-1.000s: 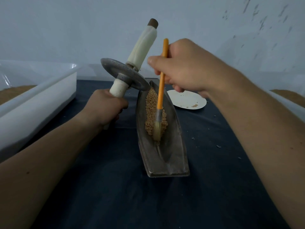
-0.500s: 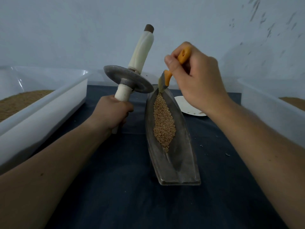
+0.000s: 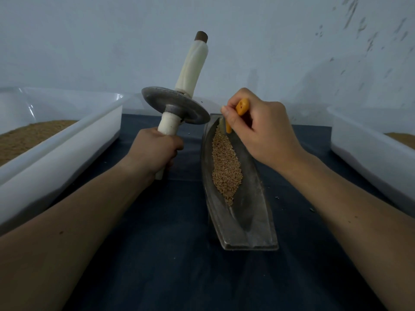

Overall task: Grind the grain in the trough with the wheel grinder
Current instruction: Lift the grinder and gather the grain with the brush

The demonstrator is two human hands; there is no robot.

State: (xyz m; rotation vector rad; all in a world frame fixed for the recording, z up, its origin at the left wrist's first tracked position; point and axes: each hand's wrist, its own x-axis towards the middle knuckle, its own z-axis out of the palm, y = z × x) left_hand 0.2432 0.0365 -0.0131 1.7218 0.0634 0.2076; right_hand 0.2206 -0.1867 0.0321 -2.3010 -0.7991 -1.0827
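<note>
A long boat-shaped metal trough (image 3: 251, 216) lies on the dark cloth, with a strip of tan grain (image 3: 225, 167) along its groove. My left hand (image 3: 155, 151) grips the lower white-wrapped handle of the wheel grinder (image 3: 177, 106), held upright and tilted to the left of the trough, its metal disc in the air above the trough's far left rim. My right hand (image 3: 262, 131) holds an orange-handled brush (image 3: 235, 114) with its bristles at the far end of the trough, touching the top of the grain.
A white plastic tub (image 3: 74, 140) with tan grain inside stands along the left. Another white tub (image 3: 368, 144) runs along the right. A pale wall rises close behind. A few stray grains lie on the cloth right of the trough.
The brush has gone from the near part of the grain up to the trough's far end. The view has shifted, and the grinder stays held off to the left.
</note>
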